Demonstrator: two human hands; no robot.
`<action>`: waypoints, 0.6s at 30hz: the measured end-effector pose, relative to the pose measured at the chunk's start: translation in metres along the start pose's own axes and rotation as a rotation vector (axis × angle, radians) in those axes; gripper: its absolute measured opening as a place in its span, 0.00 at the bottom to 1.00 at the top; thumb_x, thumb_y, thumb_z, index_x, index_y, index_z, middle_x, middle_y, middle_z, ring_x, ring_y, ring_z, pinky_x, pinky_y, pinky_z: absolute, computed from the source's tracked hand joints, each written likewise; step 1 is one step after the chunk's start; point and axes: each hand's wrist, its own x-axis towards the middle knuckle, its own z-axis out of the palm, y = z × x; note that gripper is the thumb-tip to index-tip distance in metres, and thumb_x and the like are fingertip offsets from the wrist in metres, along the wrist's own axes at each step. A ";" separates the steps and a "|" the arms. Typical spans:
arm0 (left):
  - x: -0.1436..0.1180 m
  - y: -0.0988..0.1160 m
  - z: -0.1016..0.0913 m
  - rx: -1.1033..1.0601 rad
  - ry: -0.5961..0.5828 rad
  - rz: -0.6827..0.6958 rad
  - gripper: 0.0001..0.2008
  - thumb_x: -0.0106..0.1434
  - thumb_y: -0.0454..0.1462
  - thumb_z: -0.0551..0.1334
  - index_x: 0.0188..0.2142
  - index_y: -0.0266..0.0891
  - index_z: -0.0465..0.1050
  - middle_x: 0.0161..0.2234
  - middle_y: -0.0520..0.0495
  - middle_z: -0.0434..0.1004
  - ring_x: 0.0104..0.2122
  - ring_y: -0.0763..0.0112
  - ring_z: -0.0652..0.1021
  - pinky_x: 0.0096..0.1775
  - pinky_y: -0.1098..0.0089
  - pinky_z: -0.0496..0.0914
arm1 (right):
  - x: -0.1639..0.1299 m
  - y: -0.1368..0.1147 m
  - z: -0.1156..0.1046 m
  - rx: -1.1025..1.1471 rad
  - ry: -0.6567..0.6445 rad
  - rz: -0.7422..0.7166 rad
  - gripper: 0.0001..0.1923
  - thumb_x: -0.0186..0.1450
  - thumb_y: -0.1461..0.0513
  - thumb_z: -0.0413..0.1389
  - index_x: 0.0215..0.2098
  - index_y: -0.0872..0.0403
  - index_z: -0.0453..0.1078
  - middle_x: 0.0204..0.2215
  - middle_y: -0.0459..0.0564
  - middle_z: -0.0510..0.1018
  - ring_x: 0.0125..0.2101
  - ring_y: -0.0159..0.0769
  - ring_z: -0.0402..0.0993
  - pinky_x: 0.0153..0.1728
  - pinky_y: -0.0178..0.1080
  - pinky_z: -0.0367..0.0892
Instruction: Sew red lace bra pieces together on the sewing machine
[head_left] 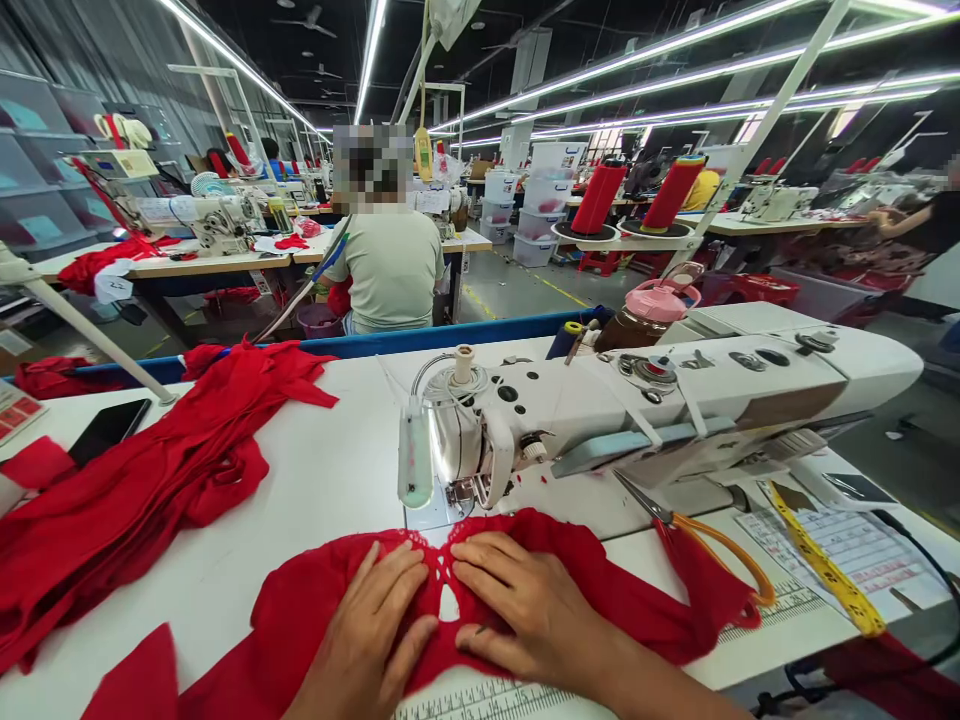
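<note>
A red garment with lace-like edging and a small crossed cut-out lies on the white sewing table, in front of the sewing machine. My left hand rests flat on the cloth just left of the cut-out, fingers stretched out. On its right side my right hand presses down the same way, fingers extended. Both sets of fingertips point toward the needle area, which is a short way beyond the cloth's lace edge. White tabletop shows through the opening between the hands.
Red cloth pieces are heaped at left beside a black phone. Orange-handled scissors, a yellow tape measure and a paper sheet lie right. A pink-lidded bottle stands behind the machine. A person sits ahead.
</note>
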 end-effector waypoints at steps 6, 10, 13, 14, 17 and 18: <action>0.002 0.000 -0.005 -0.007 -0.030 -0.030 0.21 0.71 0.43 0.60 0.60 0.37 0.65 0.54 0.39 0.79 0.56 0.58 0.78 0.57 0.51 0.73 | 0.001 0.001 0.000 0.023 -0.020 0.021 0.28 0.65 0.48 0.65 0.56 0.55 0.72 0.56 0.53 0.78 0.55 0.50 0.73 0.37 0.44 0.78; 0.001 0.000 -0.003 -0.013 -0.031 -0.035 0.21 0.71 0.44 0.60 0.59 0.37 0.65 0.54 0.39 0.80 0.56 0.58 0.79 0.57 0.50 0.73 | 0.001 0.001 0.001 0.038 -0.012 0.017 0.28 0.65 0.48 0.64 0.56 0.55 0.72 0.56 0.54 0.78 0.55 0.50 0.73 0.38 0.45 0.78; 0.002 0.001 -0.003 -0.014 -0.038 -0.035 0.21 0.71 0.43 0.60 0.59 0.37 0.65 0.53 0.39 0.80 0.56 0.57 0.79 0.56 0.49 0.73 | 0.002 0.002 0.000 0.052 -0.011 0.010 0.28 0.65 0.48 0.64 0.56 0.55 0.72 0.56 0.53 0.78 0.55 0.50 0.73 0.39 0.45 0.78; 0.002 0.001 -0.003 -0.013 -0.038 -0.034 0.21 0.71 0.43 0.60 0.59 0.37 0.65 0.53 0.39 0.80 0.55 0.57 0.79 0.56 0.49 0.73 | 0.002 0.002 0.000 0.054 -0.009 0.008 0.27 0.65 0.48 0.64 0.56 0.55 0.71 0.56 0.53 0.78 0.55 0.50 0.73 0.39 0.45 0.78; 0.004 0.002 -0.006 -0.002 -0.045 -0.029 0.22 0.70 0.44 0.60 0.59 0.36 0.65 0.54 0.38 0.80 0.55 0.56 0.79 0.55 0.48 0.74 | 0.001 0.002 0.000 0.049 -0.006 0.008 0.27 0.66 0.47 0.63 0.56 0.55 0.72 0.56 0.54 0.78 0.55 0.49 0.73 0.38 0.44 0.78; 0.004 0.003 -0.006 0.003 -0.049 -0.027 0.23 0.70 0.45 0.61 0.59 0.36 0.65 0.54 0.37 0.79 0.55 0.55 0.79 0.54 0.48 0.75 | 0.001 0.002 0.000 0.045 -0.010 0.012 0.27 0.66 0.47 0.63 0.56 0.55 0.72 0.56 0.54 0.78 0.55 0.49 0.73 0.38 0.43 0.78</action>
